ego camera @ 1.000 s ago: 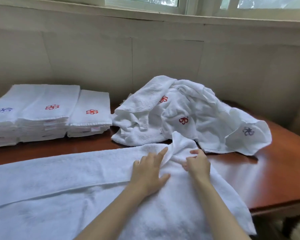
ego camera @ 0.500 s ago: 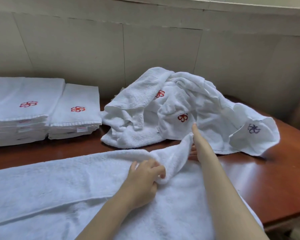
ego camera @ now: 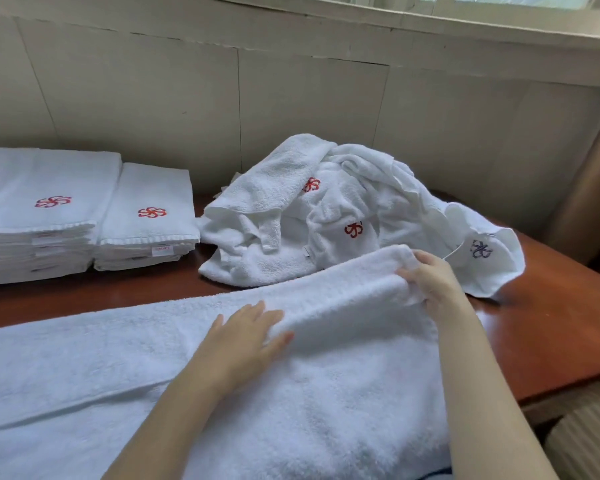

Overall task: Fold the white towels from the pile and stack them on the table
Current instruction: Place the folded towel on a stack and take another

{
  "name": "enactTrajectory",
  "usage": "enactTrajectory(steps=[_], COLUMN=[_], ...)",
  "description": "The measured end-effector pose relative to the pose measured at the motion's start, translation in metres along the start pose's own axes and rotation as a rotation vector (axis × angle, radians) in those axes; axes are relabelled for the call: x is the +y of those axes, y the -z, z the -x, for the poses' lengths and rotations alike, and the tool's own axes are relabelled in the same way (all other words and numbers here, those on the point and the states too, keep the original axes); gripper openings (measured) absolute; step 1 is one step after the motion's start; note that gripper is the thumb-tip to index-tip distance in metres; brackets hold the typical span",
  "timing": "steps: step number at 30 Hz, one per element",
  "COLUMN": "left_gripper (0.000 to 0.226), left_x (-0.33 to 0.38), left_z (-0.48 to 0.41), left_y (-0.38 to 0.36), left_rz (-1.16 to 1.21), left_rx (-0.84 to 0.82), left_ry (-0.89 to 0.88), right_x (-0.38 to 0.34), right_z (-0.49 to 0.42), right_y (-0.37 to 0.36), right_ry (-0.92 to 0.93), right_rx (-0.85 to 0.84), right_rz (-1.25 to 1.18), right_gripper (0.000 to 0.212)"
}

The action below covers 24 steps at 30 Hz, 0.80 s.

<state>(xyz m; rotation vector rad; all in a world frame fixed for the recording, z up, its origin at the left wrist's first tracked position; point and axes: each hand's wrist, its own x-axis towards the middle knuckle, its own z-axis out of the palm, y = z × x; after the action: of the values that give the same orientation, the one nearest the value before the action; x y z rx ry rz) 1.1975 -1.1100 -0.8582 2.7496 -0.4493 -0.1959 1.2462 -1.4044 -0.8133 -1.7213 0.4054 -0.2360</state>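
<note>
Terry cloth fills the head view: a spread towel [ego camera: 326, 393] lies across the table [ego camera: 551, 323] under both hands; the left hand [ego camera: 246, 337] rests flat on it, fingers straight, thumb at the edge of a raised fold; the right hand [ego camera: 426, 275] grips that fold's end, fingers curled round the cloth; just beyond the right hand sits the loose pile [ego camera: 326, 216]; well beyond and left of the left hand stand two folded stacks [ego camera: 146, 216], side by side.

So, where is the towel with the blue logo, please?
In the head view, the blue-logo towel lies at the right end of the pile, on the table just beyond the right hand.
</note>
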Motion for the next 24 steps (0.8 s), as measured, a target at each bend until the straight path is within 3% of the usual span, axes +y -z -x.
enactTrajectory(steps=[3,5,9,13,18,22,24], left_gripper=[0.064,0.067,0.069,0.067,0.072,0.081,0.083], left_x=[-0.013,-0.018,-0.019,-0.016,-0.015,-0.015,-0.013], left_z=[0.005,0.007,0.007,0.006,0.005,0.007,0.008], left_y=[0.007,0.007,0.002,-0.003,-0.001,-0.001,0.003], left_rz=[-0.016,-0.026,-0.052,-0.138,-0.153,-0.148,-0.143], left_rx=[-0.036,-0.1,-0.097,-0.077,-0.136,-0.21,-0.239], left_ry=[0.112,0.122,0.117,0.143,0.162,0.164,0.157], right_x=[0.015,0.025,0.029,0.026,0.018,0.017,0.009], right_z=[-0.002,-0.003,-0.004,0.0,0.001,0.017,0.025], right_y=[0.002,0.0,-0.002,-0.004,0.003,-0.006,-0.02], right_ry=[-0.103,-0.161,-0.134,-0.091,-0.067,-0.194,-0.065], right_rx=[-0.008,-0.003,0.105,0.22,0.304,0.262,0.303], right_rz=[0.147,0.313,0.534,0.708,0.562,0.93,1.091], right_gripper=[0.047,0.039,0.065,0.044,0.05,0.038,0.036])
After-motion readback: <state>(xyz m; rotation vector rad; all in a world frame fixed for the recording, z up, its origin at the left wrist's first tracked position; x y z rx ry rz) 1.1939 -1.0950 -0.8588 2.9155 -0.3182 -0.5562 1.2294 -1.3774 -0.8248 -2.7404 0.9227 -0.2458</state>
